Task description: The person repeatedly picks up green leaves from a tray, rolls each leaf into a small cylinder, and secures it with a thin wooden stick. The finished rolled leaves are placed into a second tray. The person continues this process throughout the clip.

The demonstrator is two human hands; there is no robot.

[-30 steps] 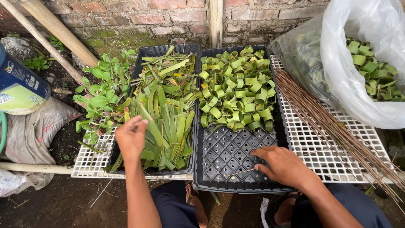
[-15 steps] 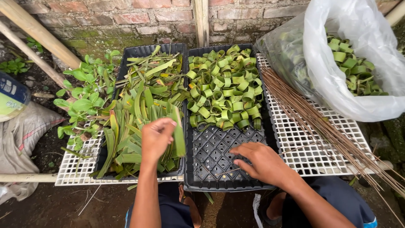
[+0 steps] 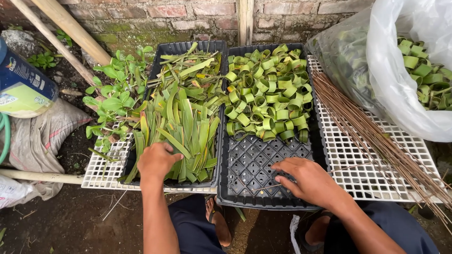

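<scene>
Since the earlier frames, the left hand (image 3: 157,161) has drawn back from the middle of the leaf pile toward its near edge at 7 o'clock, while the right hand (image 3: 308,181) is staying low over the bare cells at 5 o'clock. In the head view, the left hand is resting with fingers curled closed over the near ends of the long flat green leaf strips (image 3: 181,124), which are lying heaped in the left black plastic tray (image 3: 181,47). The right hand is lying flat with fingers half bent, pinching a thin brown stick (image 3: 263,187) against the bare grid of the right black plastic cell tray (image 3: 263,162). The far half of that tray, toward 12 o'clock, is holding the small rolled green leaf rings (image 3: 266,94), packed side by side. Both trays are sitting on a white plastic lattice rack (image 3: 362,164). At 3 o'clock, a bundle of thin brown sticks (image 3: 376,141) is lying slantwise across the rack, and at 2 o'clock a clear plastic bag (image 3: 400,70) is holding more rings.
</scene>
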